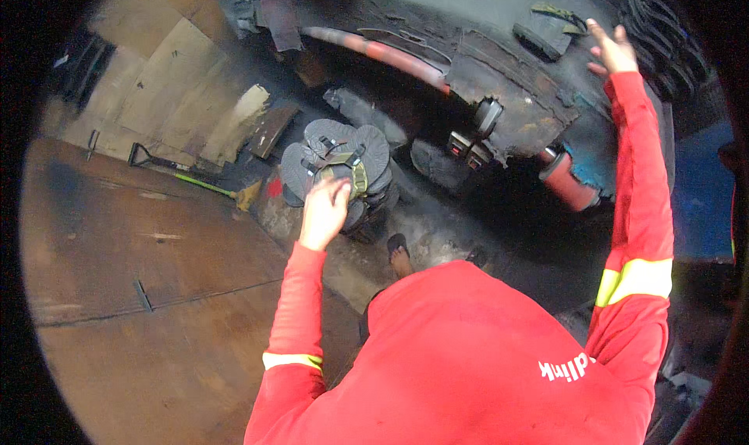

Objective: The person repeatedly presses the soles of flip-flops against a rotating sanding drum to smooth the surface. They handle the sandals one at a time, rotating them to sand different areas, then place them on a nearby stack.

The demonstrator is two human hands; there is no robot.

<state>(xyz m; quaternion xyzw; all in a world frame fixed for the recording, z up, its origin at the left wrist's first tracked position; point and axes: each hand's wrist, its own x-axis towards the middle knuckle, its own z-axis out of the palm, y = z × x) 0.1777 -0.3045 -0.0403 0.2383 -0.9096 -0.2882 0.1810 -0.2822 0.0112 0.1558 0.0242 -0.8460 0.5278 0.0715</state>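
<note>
My left hand point(325, 211) is at the near edge of a pile of dark grey sandals point(374, 144). Its bent fingers close on a sandal with olive-green straps point(342, 166) at the top of that pile; the fingertips are partly blurred. Far to the right, my right arm is stretched out over the worktop. There my right hand point(615, 53) is open, fingers apart, with nothing visible in it. Just left of its fingertips lies another dark sandal with a green strap point(546, 35); whether they touch I cannot tell.
A dark, worn workbench point(507, 78) curves across the far side, with a red-and-white bar point(382, 55) along it. Black soles point(663, 39) are stacked at far right. A red cylinder point(569, 183) sits below the bench. At left are cardboard sheets point(172, 86) and a green-handled tool point(207, 183).
</note>
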